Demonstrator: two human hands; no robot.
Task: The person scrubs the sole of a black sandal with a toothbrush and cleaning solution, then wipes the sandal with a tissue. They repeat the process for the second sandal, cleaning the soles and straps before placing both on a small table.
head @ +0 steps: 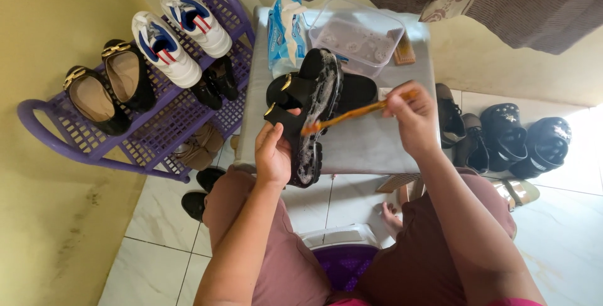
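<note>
One sandal [308, 114], one brush [355, 113], two hands

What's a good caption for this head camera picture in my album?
Left hand holds a soapy black sandal while the right hand scrubs its sole with an orange toothbrush.

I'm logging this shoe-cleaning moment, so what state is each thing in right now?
Left hand: holds the black sandal.
Black sandal: tipped on edge, sole covered in foam.
Right hand: holds the toothbrush.
Toothbrush: bristle end against the foamy sole.
Clear plastic tub: open, no lid on.
Wipes pack: opened at the top.
White sneakers: on the purple rack.
</note>
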